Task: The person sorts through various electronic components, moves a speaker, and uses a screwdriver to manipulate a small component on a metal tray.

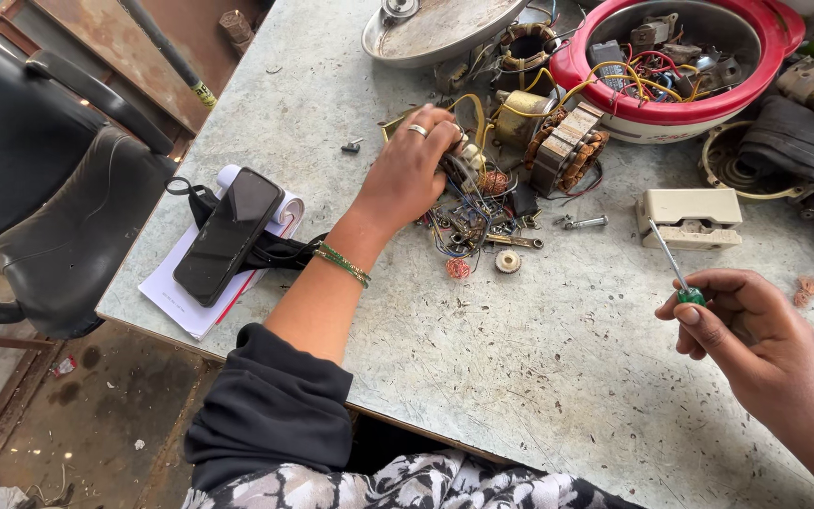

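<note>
The left hand (407,174), ring on one finger and bangles at the wrist, reaches to the upper middle of the frame and has its fingers closed down over a tangle of small parts (476,212): thin wires, a little copper coil and bits of circuit, lying on the desk (520,377). Exactly which piece it pinches is hidden under the fingers. The right hand (746,330), at the lower right, is clamped on a screwdriver (673,267) with a green handle, its shaft slanting up and to the left, tip in the air and touching nothing. Just above that tip sits a cream plastic block (690,219), with a loose bolt (584,222) to its left. Past the tangle stand a stator (567,146) with copper windings and yellow leads, and behind it a red bowl (773,80) full of motor scraps. A metal lid (435,33) lies at the top centre. At the left edge a phone (228,236) rests on a notepad (186,306). To sort through such a pile well, I judge it wise to lift one piece free slowly so the fine wires do not snag or tear, and to keep the screwdriver tip clear of the other hand.
</note>
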